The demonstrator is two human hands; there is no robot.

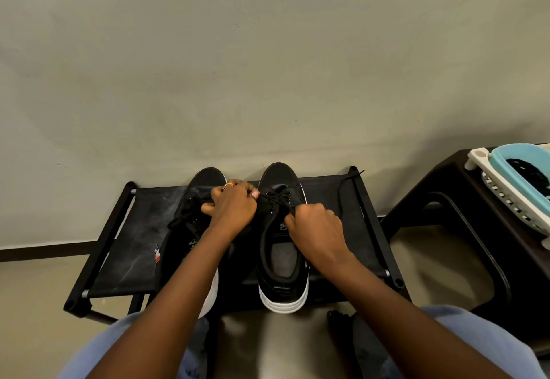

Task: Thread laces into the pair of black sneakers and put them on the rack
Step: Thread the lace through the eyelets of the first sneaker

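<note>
Against the wall, 2 sneakers sit on the rack [128,247]; left hand [230,206] and right hand [315,223] pinch the right sneaker [282,259]'s lace [278,197]; left sneaker [190,223] partly hidden.

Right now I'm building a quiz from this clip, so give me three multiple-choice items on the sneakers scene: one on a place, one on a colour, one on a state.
1. Where do the two black sneakers stand?
A. on the top shelf of the black shoe rack
B. on the floor
C. in the basket

2. What colour are the sneakers' soles?
A. red
B. white
C. black

3. What is the right hand doing?
A. lying flat on the rack
B. hanging idle
C. pinching the black lace

Key: 1 A, the left sneaker and right sneaker sit on the shoe rack. 2 B, a white sole shows at the heel. 3 C, the right hand curls round the lace, and the left hand grips it too.
</note>
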